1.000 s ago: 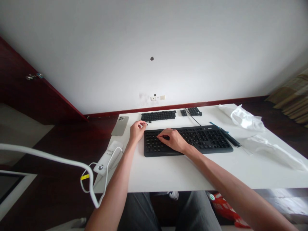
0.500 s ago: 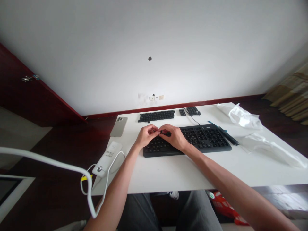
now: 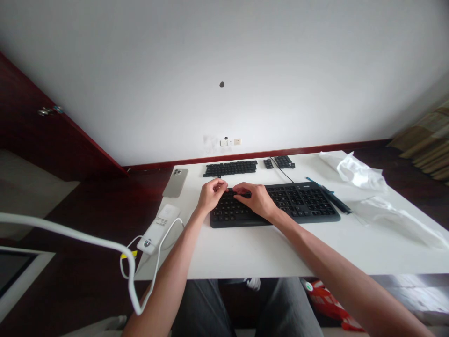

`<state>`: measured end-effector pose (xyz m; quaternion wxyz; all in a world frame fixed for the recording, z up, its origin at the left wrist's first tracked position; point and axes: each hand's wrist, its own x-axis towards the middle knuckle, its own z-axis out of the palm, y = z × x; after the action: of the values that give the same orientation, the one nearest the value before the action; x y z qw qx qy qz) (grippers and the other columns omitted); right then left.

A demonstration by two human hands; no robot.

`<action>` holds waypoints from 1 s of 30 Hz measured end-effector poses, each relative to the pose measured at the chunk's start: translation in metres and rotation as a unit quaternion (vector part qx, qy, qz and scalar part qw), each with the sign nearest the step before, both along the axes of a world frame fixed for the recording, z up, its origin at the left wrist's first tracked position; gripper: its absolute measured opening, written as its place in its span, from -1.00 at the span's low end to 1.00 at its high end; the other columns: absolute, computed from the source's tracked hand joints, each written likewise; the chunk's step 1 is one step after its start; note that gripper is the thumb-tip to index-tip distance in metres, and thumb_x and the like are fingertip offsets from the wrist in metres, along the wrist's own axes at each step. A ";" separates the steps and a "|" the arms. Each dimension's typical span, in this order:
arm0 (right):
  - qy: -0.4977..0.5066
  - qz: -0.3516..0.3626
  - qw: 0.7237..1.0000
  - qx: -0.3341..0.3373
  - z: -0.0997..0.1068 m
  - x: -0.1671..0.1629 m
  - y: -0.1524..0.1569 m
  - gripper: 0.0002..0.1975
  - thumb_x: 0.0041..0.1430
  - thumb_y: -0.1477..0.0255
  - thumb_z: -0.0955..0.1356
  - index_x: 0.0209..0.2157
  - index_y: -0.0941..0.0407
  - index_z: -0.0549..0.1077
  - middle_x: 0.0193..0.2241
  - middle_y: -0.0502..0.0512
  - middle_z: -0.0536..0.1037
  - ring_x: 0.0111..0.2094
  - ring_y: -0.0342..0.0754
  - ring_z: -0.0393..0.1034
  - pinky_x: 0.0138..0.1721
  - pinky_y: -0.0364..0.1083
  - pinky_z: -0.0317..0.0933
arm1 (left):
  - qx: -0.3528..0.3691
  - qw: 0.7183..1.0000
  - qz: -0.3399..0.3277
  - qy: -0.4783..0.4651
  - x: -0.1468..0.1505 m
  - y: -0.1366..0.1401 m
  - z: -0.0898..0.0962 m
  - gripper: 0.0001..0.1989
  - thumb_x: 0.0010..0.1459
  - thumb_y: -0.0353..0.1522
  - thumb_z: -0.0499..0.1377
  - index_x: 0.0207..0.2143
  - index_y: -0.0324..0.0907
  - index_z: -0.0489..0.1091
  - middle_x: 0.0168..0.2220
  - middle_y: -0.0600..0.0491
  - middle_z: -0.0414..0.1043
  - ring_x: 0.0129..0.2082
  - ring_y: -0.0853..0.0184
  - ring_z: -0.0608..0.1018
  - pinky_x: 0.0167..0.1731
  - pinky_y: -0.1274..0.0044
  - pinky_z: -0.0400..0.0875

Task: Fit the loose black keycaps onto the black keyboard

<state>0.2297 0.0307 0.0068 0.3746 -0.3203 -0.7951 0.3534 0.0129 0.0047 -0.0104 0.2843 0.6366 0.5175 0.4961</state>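
Note:
A black keyboard (image 3: 242, 217) lies on the white table, its top-left keys partly covered by my hands. At its upper left corner is my left hand (image 3: 210, 195), with thumb and fingertips pinched together; whatever they hold is too small to make out. My right hand (image 3: 258, 200) rests over the keyboard's left half. Its thumb and index finger are apart, with keys showing between them. Behind the keyboard, loose black keycaps (image 3: 231, 167) lie in rows. Smaller groups of keycaps (image 3: 268, 163) and number-pad keycaps (image 3: 283, 162) sit further right.
To the left are a phone (image 3: 176, 183) and a white power strip (image 3: 158, 229) with a white cable (image 3: 131, 267). Right of the keyboard lie a dark slim tool (image 3: 335, 200) and crumpled white plastic wrapping (image 3: 354, 173). The table's front edge is just before my legs.
My hands have drawn slightly apart. The left fingers moved a little left, away from the right fingertips, and the right thumb and index finger have parted. The view shifted slightly.

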 end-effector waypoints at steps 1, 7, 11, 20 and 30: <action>-0.004 0.011 1.000 -0.008 0.000 0.000 0.000 -0.83 0.21 0.42 0.48 -0.14 0.08 0.63 -0.22 0.06 0.70 -0.21 0.00 0.61 -0.06 -0.02 0.48 | 0.008 0.999 0.033 0.010 -0.003 0.001 -0.002 -0.75 0.36 -0.17 0.19 -0.27 -0.15 0.48 -0.37 0.05 0.55 -0.35 0.28 0.59 -0.26 0.51 0.45; -0.059 0.118 0.991 -0.029 0.002 -0.002 -0.008 -0.86 0.19 0.38 0.52 -0.19 0.05 0.67 -0.26 0.04 0.71 -0.26 -0.01 0.63 -0.14 -0.08 0.48 | 0.023 0.990 0.138 0.038 -0.013 0.006 -0.015 -0.80 0.33 -0.21 0.18 -0.28 -0.13 0.48 -0.33 0.07 0.54 -0.39 0.32 0.50 -0.31 0.53 0.37; -0.101 0.165 0.981 0.003 0.002 -0.006 -0.014 -0.88 0.21 0.39 0.53 -0.19 0.03 0.68 -0.25 0.02 0.71 -0.27 -0.03 0.62 -0.18 -0.11 0.44 | 0.020 0.987 0.150 0.053 -0.012 0.008 -0.016 -0.80 0.33 -0.23 0.18 -0.29 -0.12 0.49 -0.33 0.08 0.55 -0.39 0.32 0.49 -0.31 0.53 0.37; -0.140 0.188 0.970 0.065 0.002 -0.009 -0.018 -0.87 0.23 0.43 0.52 -0.17 0.05 0.67 -0.24 0.04 0.70 -0.25 -0.03 0.59 -0.17 -0.10 0.39 | 0.026 0.985 0.159 0.064 -0.013 0.008 -0.017 -0.84 0.33 -0.28 0.18 -0.31 -0.12 0.48 -0.33 0.10 0.55 -0.40 0.34 0.49 -0.31 0.53 0.36; -0.140 0.211 0.962 0.101 0.000 -0.011 -0.023 -0.91 0.29 0.48 0.47 -0.22 0.06 0.68 -0.25 0.09 0.69 -0.19 0.01 0.57 -0.11 -0.05 0.42 | 0.033 0.984 0.159 0.069 -0.014 0.010 -0.021 -0.84 0.33 -0.29 0.17 -0.32 -0.12 0.48 -0.35 0.10 0.55 -0.41 0.34 0.50 -0.34 0.53 0.35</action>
<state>0.2185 0.0077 0.0069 0.2070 -0.1523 -0.9206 0.2941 -0.0013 0.0150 -0.0310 0.1445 0.5879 0.6139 0.5066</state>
